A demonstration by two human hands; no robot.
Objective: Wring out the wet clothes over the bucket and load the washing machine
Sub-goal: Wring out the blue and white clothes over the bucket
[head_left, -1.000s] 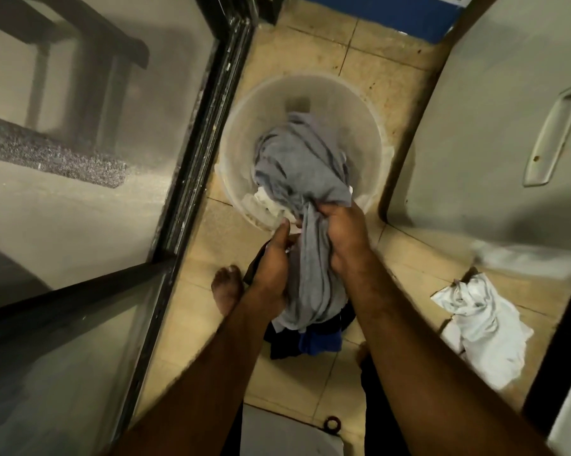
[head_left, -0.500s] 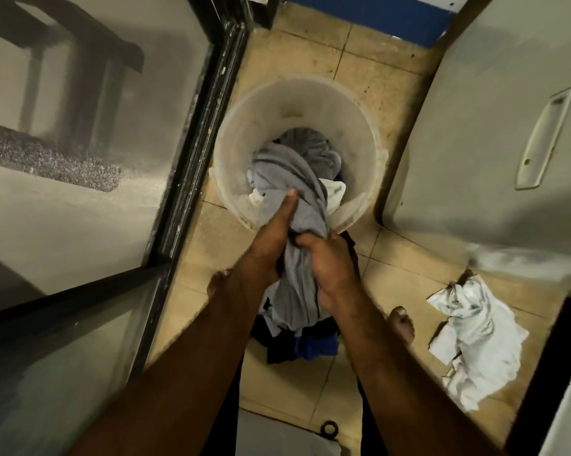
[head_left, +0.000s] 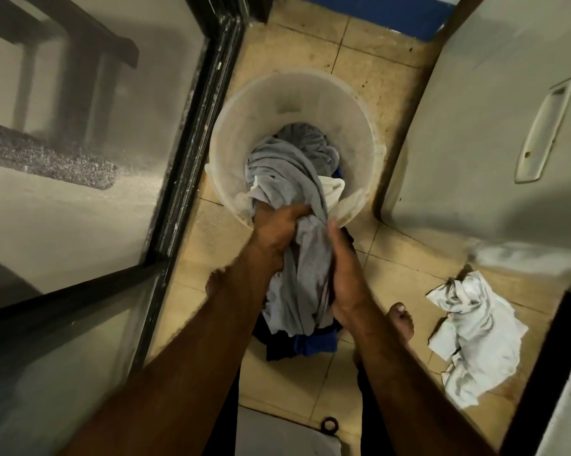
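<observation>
A translucent white bucket [head_left: 234, 136] stands on the tiled floor ahead of me, with wet clothes in it. A long grey garment [head_left: 297, 179] rises out of the bucket and hangs down towards me. My left hand [head_left: 277, 232] grips it near the bucket's near rim. My right hand [head_left: 343, 274] is closed on the garment lower down, to the right. Dark and blue clothes [head_left: 310, 345] lie bunched on the floor beneath the grey cloth, between my bare feet. A white cloth [head_left: 332, 189] shows inside the bucket.
A crumpled white garment [head_left: 475, 334] lies on the floor at the right. A grey appliance panel with a recessed handle [head_left: 544, 130] fills the right side. A glass door with a black frame [head_left: 192, 133] closes off the left.
My left hand has moved forward to the bucket's rim and closed on the grey garment there. My right hand has shifted lower on the cloth. More grey cloth has sunk into the bucket.
</observation>
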